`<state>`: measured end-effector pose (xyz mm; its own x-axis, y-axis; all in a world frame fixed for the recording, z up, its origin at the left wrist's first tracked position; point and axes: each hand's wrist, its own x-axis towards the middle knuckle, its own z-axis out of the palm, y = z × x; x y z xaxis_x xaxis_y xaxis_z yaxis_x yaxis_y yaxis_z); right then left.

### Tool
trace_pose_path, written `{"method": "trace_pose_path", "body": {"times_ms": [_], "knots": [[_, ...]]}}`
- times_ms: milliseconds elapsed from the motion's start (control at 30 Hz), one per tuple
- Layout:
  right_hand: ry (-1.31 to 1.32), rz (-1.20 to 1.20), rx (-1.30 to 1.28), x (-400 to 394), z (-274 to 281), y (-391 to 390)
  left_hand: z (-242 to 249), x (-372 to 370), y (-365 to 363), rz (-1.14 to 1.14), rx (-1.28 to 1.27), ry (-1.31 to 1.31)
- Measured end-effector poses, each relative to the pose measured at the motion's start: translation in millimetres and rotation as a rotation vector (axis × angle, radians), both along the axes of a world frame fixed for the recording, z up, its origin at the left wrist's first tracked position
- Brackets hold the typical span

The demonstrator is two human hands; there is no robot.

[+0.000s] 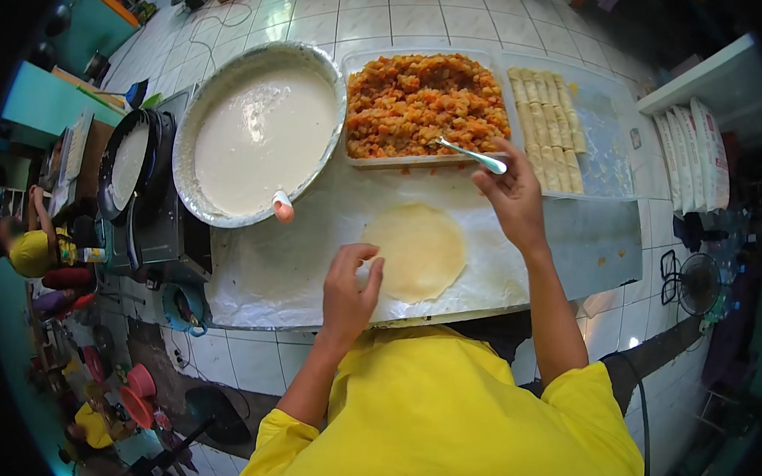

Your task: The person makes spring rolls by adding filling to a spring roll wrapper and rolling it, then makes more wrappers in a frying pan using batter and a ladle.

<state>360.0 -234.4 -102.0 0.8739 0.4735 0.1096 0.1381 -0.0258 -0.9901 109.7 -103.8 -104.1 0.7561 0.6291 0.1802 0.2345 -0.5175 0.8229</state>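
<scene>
A thin round wrapper sheet [428,257] lies flat on the plastic-covered table. My left hand [348,290] is at its left edge, thumb and fingers curved but apart, with nothing visible in them. My right hand [517,203] is over the near right corner of the filling tub, thumb and index finger spread around the handle end of a metal spoon [483,160]. The spoon's other end rests in the orange chopped filling [429,101]. Whether my right fingers touch the handle is hard to see. Several pale rolls [547,122] lie in a clear tray [610,134] to the right.
A large basin [340,118] of pale batter stands at the left, a brush-like handle [283,206] at its rim. Beyond it are dark pans [125,166] on a stove [167,234]. White packs [696,157] and a fan [699,282] are at right. Another person [35,252] sits far left.
</scene>
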Motion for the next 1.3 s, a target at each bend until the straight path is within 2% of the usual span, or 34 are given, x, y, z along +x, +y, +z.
{"method": "trace_pose_path", "body": {"times_ms": [67,133,200,333,367,533,633,800,933,1100,1300], "knots": [[-0.202,0.111,-0.096,7,4,16,4,6,-4,-0.052,0.036,-0.016],[-0.259,0.116,-0.077,4,25,27,5,9,-7,-0.158,0.149,-0.046],[-0.539,0.109,-0.081,7,36,31,2,0,-11,-0.138,0.162,-0.026],[-0.420,0.112,0.071,19,42,45,-17,-16,-22,-0.112,0.166,0.020],[-0.486,0.133,0.069,24,39,52,-23,-17,-24,-0.102,0.191,0.010],[-0.464,0.262,0.058,24,22,71,-34,-22,-24,-0.095,0.228,-0.013],[-0.418,0.307,-0.010,18,21,66,-41,-26,-22,-0.051,0.235,-0.002],[-0.020,0.198,0.021,21,25,65,-46,-25,-21,-0.052,0.256,-0.026],[0.028,0.204,0.001,24,25,73,-50,-26,-22,-0.026,0.244,-0.056],[0.373,0.145,0.123,33,26,72,-51,-28,-22,-0.025,0.268,-0.091],[0.390,0.129,0.293,13,33,14,-46,-30,-22,0.064,0.220,-0.134]]}}
